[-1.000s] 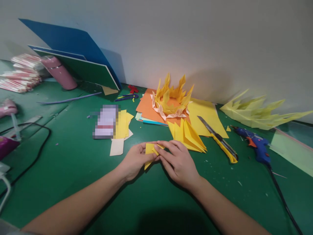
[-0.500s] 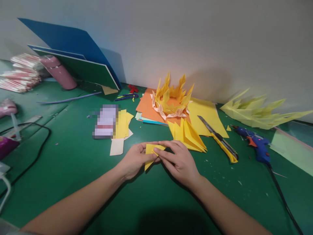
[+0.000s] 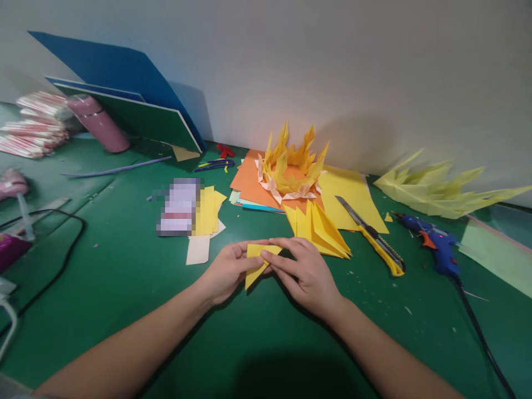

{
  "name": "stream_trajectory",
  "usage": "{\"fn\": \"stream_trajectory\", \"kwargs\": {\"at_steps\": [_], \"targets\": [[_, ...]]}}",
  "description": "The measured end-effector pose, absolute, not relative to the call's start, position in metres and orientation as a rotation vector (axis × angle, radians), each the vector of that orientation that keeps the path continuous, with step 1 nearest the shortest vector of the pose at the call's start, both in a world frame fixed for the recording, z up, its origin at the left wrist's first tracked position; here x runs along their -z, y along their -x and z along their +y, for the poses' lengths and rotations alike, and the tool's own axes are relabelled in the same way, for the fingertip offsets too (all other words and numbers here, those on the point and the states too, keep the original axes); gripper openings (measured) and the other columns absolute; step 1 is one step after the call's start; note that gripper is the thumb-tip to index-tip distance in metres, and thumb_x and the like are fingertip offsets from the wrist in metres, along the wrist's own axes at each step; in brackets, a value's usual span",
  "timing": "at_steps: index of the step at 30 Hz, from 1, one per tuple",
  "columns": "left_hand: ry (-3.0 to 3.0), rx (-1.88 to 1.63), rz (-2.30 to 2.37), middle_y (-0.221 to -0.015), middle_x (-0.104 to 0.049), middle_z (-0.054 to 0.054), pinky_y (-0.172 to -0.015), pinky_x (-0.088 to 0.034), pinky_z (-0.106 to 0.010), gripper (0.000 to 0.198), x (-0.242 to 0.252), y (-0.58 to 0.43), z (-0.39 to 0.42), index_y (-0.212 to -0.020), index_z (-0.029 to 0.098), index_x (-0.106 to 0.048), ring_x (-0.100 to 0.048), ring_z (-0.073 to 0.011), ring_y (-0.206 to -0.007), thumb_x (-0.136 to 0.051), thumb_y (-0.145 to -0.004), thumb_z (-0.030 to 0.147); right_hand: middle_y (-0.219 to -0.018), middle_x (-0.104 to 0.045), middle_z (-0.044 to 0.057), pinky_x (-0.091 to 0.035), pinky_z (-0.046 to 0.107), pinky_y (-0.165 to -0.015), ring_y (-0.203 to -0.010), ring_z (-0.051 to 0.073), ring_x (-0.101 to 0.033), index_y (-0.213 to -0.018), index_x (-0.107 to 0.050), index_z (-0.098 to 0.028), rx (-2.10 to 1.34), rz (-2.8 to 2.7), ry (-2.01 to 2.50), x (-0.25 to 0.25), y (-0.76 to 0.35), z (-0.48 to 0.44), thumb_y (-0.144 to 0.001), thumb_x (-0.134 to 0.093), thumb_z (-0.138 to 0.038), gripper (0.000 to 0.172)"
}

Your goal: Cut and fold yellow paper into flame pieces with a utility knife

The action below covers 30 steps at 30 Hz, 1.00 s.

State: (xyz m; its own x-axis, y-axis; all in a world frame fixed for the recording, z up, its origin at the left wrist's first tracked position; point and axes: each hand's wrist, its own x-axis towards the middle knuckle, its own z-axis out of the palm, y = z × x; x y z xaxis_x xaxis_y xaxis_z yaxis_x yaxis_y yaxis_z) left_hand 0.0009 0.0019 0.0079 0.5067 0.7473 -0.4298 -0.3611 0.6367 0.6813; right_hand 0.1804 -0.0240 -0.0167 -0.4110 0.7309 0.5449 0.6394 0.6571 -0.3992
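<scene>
A small piece of folded yellow paper [image 3: 254, 270] is held between both hands, above the green table. My left hand [image 3: 228, 272] pinches its left side, thumb on top and fingers behind. My right hand [image 3: 305, 275] grips the right side, with its thumb and index finger pressed near the paper's centre. Just beyond my right hand lie several larger folded yellow papers [image 3: 318, 228]. Behind them a crown-like ring of yellow folded paper [image 3: 293, 180] with pale pink pieces at its base rests on an orange sheet [image 3: 246, 183].
On the right lie a yellow box cutter [image 3: 380, 246], a blue glue gun [image 3: 440, 244] with its cord, and a pale yellow spiky paper piece [image 3: 436, 188]. To the left are a blurred-out phone [image 3: 180, 205], yellow paper strips [image 3: 205, 213], a pink bottle [image 3: 100, 123] and leaning boards [image 3: 137, 113].
My left thumb has shifted slightly toward the middle of the folded yellow paper, close to the right thumb. Both hands keep their hold, and the other things lie as before.
</scene>
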Motion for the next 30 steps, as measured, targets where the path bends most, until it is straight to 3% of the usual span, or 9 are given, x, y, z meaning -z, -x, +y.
{"fn": "stream_trajectory", "kwargs": {"at_steps": [13,19,22,26,30], "targets": [[-0.581,-0.746,0.817,-0.080,-0.074,-0.005,-0.077,-0.052,-0.028,0.044,-0.006,-0.001,0.002,-0.103,0.013,-0.063,-0.069,-0.0153,-0.071,-0.080,-0.063,0.016,-0.114,-0.062,0.008,-0.047,0.043,-0.087,-0.103,0.022,-0.056,-0.115,-0.063,-0.029,-0.279,-2.045,1.061,0.016,-0.180,-0.025,-0.092,-0.047,-0.017,0.031],[-0.718,-0.803,0.885,-0.087,-0.073,-0.003,-0.070,-0.046,-0.024,0.053,-0.008,-0.004,-0.002,-0.114,0.018,-0.059,-0.064,-0.0127,-0.074,-0.079,-0.066,0.031,-0.104,-0.064,0.008,-0.051,0.037,-0.078,-0.088,0.020,-0.061,-0.118,-0.052,-0.025,-0.481,-1.683,1.159,0.020,-0.178,-0.024,-0.088,-0.056,-0.035,0.032],[-0.769,-0.808,0.887,-0.085,-0.072,-0.001,-0.065,-0.043,-0.021,0.054,-0.007,-0.004,-0.006,-0.116,0.020,-0.059,-0.061,-0.0109,-0.071,-0.077,-0.069,0.037,-0.090,-0.063,0.004,-0.051,0.031,-0.067,-0.074,0.017,-0.059,-0.104,-0.053,-0.024,-0.576,-1.624,1.138,0.022,-0.175,-0.023,-0.083,-0.062,-0.040,0.028],[-0.778,-0.800,0.851,-0.084,-0.070,-0.001,-0.066,-0.043,-0.021,0.054,-0.004,-0.007,-0.011,-0.116,0.020,-0.060,-0.060,-0.0113,-0.073,-0.078,-0.068,0.038,-0.075,-0.060,0.002,-0.048,0.030,-0.065,-0.073,0.017,-0.057,-0.073,-0.053,-0.022,-0.595,-1.728,1.126,0.017,-0.173,-0.022,-0.083,-0.061,-0.036,0.020],[-0.774,-0.790,0.871,-0.077,-0.069,0.000,-0.061,-0.043,-0.021,0.053,-0.005,-0.009,-0.013,-0.113,0.020,-0.062,-0.057,-0.0100,-0.064,-0.079,-0.067,0.039,-0.064,-0.053,-0.001,-0.044,0.028,-0.058,-0.064,0.015,-0.053,-0.066,-0.048,-0.022,-0.634,-1.716,1.148,0.012,-0.172,-0.022,-0.083,-0.058,-0.027,0.021]]}}
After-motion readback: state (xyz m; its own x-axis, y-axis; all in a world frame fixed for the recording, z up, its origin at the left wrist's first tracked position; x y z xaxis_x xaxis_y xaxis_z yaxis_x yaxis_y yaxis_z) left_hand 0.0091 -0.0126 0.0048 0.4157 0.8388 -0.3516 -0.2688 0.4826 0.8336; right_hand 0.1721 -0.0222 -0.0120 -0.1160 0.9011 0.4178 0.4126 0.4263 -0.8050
